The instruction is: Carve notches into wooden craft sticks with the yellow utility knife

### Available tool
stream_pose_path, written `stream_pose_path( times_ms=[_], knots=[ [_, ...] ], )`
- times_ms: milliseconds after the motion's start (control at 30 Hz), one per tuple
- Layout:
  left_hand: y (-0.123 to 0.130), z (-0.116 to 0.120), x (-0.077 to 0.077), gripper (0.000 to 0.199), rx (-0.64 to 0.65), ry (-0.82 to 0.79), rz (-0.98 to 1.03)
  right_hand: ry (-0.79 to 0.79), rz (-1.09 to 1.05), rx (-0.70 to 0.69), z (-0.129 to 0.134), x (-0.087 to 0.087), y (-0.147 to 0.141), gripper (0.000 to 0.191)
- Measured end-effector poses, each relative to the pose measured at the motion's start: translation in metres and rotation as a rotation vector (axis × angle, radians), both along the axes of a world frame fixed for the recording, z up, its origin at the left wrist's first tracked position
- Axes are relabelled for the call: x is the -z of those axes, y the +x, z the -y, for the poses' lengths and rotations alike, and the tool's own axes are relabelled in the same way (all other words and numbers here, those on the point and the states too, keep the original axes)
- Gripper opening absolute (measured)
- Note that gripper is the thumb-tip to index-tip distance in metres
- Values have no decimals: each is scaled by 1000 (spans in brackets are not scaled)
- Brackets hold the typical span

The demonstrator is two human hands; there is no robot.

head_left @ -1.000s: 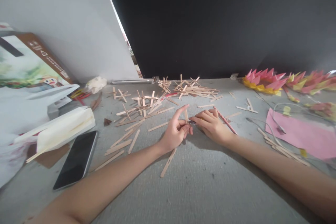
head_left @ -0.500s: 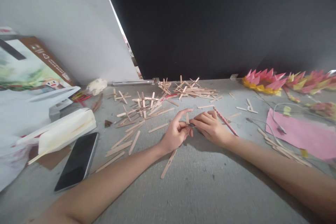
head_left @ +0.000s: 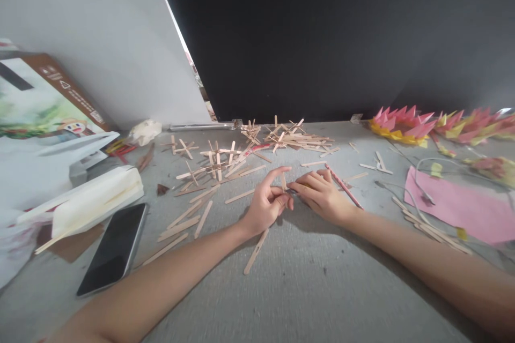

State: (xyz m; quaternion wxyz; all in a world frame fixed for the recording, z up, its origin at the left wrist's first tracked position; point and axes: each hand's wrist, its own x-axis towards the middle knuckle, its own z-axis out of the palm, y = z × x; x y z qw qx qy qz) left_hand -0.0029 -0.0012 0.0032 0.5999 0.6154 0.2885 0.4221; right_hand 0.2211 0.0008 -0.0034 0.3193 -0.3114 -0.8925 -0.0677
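Note:
My left hand (head_left: 265,202) is closed around a wooden craft stick (head_left: 284,181), whose upper end stands up between thumb and forefinger. Close against it, my right hand (head_left: 319,196) is closed on a small tool with a thin grey tip (head_left: 292,191). A bit of yellow shows between those fingers; the rest of the tool is hidden. The grey tip meets the stick or lies very near it. Below my left hand a loose craft stick (head_left: 256,252) lies on the table. A red patterned pencil-like rod (head_left: 344,186) rests just beyond my right wrist.
Behind my hands lie crossed-stick pieces (head_left: 217,159) and a heap of craft sticks (head_left: 308,139). A phone (head_left: 113,249) and white packaging (head_left: 98,201) are at left. Pink paper (head_left: 462,209), a cable (head_left: 420,185) and pink-yellow paper crowns (head_left: 402,126) are at right.
The whole view has shifted slightly. Both hands stay together in nearly the same pose, and the upright stick has barely moved between them.

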Motion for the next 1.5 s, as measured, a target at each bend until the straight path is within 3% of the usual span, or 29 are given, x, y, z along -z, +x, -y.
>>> stream_pose_path(
  times_ms=[233, 533, 767, 1000, 1500],
  knots=[
    [-2, 0, -4, 75, -8, 7, 7, -27, -13, -5, -1, 0, 0, 26],
    [-2, -1, -1, 61, 2, -2, -15, -47, -18, -17, -3, 3, 1, 28],
    [1, -1, 1, 53, -71, 30, -53, -73, -27, -23, -3, 5, 1, 30],
    [2, -1, -2, 64, -57, 51, -52, -86, -22, -16, -3, 4, 1, 30],
    [-2, -4, 5, 55, -42, 78, -81, -75, -23, -36, -3, 5, 1, 30]
  ],
)
